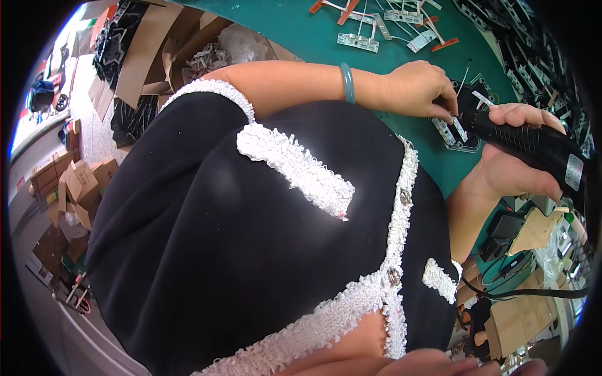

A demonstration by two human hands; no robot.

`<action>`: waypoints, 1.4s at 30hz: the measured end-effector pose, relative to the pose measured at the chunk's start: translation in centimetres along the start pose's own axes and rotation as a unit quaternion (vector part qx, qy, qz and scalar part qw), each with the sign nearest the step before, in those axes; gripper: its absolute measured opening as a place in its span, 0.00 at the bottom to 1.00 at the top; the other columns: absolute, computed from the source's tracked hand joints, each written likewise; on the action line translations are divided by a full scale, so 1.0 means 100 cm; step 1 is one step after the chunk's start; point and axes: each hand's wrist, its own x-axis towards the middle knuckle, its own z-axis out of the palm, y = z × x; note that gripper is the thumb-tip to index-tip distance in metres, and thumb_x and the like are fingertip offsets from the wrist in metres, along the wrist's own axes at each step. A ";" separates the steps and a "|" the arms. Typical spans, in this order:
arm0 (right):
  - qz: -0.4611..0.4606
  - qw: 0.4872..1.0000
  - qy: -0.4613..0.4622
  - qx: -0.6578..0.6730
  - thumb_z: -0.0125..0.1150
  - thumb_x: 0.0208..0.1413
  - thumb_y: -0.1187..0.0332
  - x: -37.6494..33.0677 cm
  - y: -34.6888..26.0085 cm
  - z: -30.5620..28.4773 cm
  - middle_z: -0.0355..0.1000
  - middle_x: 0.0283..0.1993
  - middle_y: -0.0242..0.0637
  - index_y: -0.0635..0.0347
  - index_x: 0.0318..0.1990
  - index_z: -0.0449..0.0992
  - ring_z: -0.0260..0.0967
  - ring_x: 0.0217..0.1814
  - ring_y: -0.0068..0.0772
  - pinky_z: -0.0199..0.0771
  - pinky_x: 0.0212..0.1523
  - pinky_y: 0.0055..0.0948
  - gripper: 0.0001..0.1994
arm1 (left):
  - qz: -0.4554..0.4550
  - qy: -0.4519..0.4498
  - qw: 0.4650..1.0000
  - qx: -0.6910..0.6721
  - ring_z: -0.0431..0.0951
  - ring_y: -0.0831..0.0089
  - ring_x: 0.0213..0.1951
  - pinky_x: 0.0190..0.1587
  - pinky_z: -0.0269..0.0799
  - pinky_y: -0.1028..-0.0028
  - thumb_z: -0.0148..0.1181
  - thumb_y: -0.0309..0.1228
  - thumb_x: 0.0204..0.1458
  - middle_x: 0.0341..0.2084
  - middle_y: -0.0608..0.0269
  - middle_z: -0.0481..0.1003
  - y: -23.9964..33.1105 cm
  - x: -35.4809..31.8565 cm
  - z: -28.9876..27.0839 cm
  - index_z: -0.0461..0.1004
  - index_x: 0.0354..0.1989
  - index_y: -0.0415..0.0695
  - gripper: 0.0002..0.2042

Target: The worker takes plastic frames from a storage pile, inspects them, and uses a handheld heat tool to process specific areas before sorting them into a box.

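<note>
My right hand is wrapped round a black electric screwdriver, whose tip points left. That tip meets a small black plastic housing with white circuit boards in it, lying on the green work mat. My left hand reaches in from the left, a pale green bangle on its wrist. Its fingers are bent and closed, their tips at the housing right beside the screwdriver's tip. What they pinch, if anything, is hidden.
Several white circuit boards with wires and orange tabs lie on the green mat at the far side. Black housings with boards are heaped at the far right. Cardboard boxes stand left; a black cable runs at lower right.
</note>
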 end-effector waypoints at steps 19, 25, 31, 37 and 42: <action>-0.146 0.977 0.122 0.097 0.47 0.43 0.24 -0.041 -0.082 -0.028 0.67 0.23 0.42 0.67 0.50 0.62 0.66 0.19 0.36 0.70 0.20 0.32 0.47 | 0.105 -0.012 0.993 0.056 0.73 0.66 0.35 0.39 0.67 0.66 0.65 0.33 0.46 0.28 0.67 0.75 0.019 0.009 -0.022 0.78 0.31 0.48 0.05; -0.097 0.961 0.243 -0.091 0.47 0.48 0.29 -0.095 -0.084 -0.066 0.67 0.23 0.41 0.65 0.50 0.62 0.67 0.19 0.33 0.75 0.23 0.32 0.42 | 0.184 0.102 0.976 -0.056 0.76 0.76 0.31 0.35 0.71 0.75 0.67 0.31 0.47 0.29 0.64 0.78 0.072 0.130 -0.103 0.79 0.32 0.42 0.07; -0.064 0.958 0.262 -0.101 0.51 0.45 0.28 -0.118 -0.053 -0.063 0.68 0.24 0.40 0.66 0.51 0.60 0.69 0.21 0.33 0.76 0.25 0.31 0.44 | 0.286 0.181 0.937 0.091 0.80 0.69 0.33 0.39 0.73 0.72 0.66 0.38 0.49 0.31 0.60 0.80 0.091 0.317 -0.108 0.81 0.36 0.44 0.12; -0.071 0.954 0.272 -0.101 0.50 0.46 0.29 -0.123 -0.052 -0.066 0.67 0.24 0.41 0.65 0.51 0.59 0.69 0.21 0.34 0.75 0.24 0.31 0.43 | 0.251 0.186 0.940 0.137 0.80 0.69 0.34 0.41 0.72 0.68 0.62 0.45 0.48 0.30 0.66 0.81 0.077 0.441 -0.039 0.82 0.36 0.56 0.12; -0.074 0.950 0.288 -0.098 0.49 0.46 0.28 -0.125 -0.050 -0.067 0.67 0.23 0.41 0.64 0.51 0.59 0.67 0.20 0.33 0.75 0.22 0.31 0.43 | 0.201 0.172 0.897 0.355 0.78 0.72 0.44 0.50 0.60 0.62 0.55 0.54 0.51 0.34 0.71 0.81 0.054 0.461 -0.011 0.81 0.41 0.63 0.16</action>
